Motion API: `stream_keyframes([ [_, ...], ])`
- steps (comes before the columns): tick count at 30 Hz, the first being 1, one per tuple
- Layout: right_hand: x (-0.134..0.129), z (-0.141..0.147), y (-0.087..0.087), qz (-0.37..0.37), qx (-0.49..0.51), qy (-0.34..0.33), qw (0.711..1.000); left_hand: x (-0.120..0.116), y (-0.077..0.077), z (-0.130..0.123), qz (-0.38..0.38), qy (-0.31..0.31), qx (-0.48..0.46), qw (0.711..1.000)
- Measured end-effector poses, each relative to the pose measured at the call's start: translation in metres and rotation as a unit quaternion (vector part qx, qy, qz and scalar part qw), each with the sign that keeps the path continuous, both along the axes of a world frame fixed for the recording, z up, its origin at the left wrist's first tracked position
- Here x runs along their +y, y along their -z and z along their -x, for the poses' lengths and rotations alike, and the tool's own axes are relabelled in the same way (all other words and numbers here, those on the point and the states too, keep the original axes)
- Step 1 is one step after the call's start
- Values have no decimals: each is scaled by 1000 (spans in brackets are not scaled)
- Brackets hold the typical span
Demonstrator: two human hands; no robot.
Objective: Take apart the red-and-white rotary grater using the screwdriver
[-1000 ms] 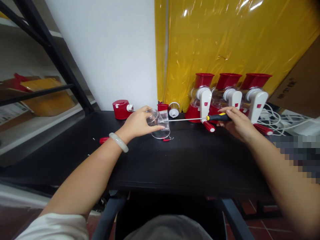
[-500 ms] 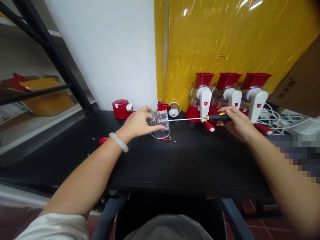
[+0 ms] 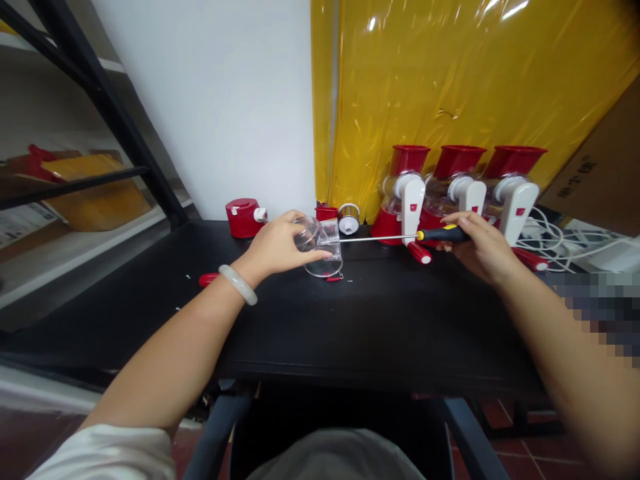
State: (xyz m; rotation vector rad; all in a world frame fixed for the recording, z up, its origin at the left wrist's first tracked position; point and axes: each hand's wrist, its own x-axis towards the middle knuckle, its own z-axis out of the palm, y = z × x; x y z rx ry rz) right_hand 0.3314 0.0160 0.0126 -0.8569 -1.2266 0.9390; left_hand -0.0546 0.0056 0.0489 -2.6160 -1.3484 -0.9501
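My left hand (image 3: 283, 248) grips a clear plastic grater body (image 3: 325, 267) on the black table, thumb across its near side. My right hand (image 3: 477, 247) is closed around the black and yellow handle of a long screwdriver (image 3: 380, 238). The shaft lies level and points left, its tip at the right side of the clear body; whether it touches a screw is too small to tell. Just behind stand a drum grater insert (image 3: 349, 219) and a red hopper part (image 3: 326, 213). Near the clear body lies a small red piece (image 3: 333, 279).
Three assembled red and white rotary graters (image 3: 413, 193) stand at the back right, beside white cables (image 3: 560, 243). A red base (image 3: 243, 218) is at the back left. A red handle (image 3: 207, 279) lies by my left wrist. A black metal shelf frame (image 3: 100, 100) rises at left.
The view has shifted very slightly. My right hand and the screwdriver have moved a touch to the right, while my left hand keeps its grip on the clear body.
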Motion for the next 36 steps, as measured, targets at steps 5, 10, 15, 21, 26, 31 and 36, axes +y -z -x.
stream_keyframes([
  [5, -5, 0, -9, -25, 17, 24, 999, -2, 2, -4, 20, 16, -12, 1000],
  [10, -9, 2, -15, -23, 23, 54, 998, -4, 4, -7, 25, 23, -16, 999],
  [15, -9, 1, -17, -31, 15, 71, 997, -7, 8, -11, 48, 7, -9, 999],
  [21, -8, 1, -18, -43, 20, 72, 996, -12, 8, -15, 65, 15, -11, 998],
  [26, -8, 0, -18, -26, 32, 90, 995, -13, 9, -16, 65, 23, -13, 998],
  [31, -9, -2, -17, -25, 44, 62, 997, -12, 10, -15, 61, 29, -12, 998],
  [36, -11, -5, -16, -40, 45, 17, 998, -11, 9, -13, 56, 31, -3, 998],
])
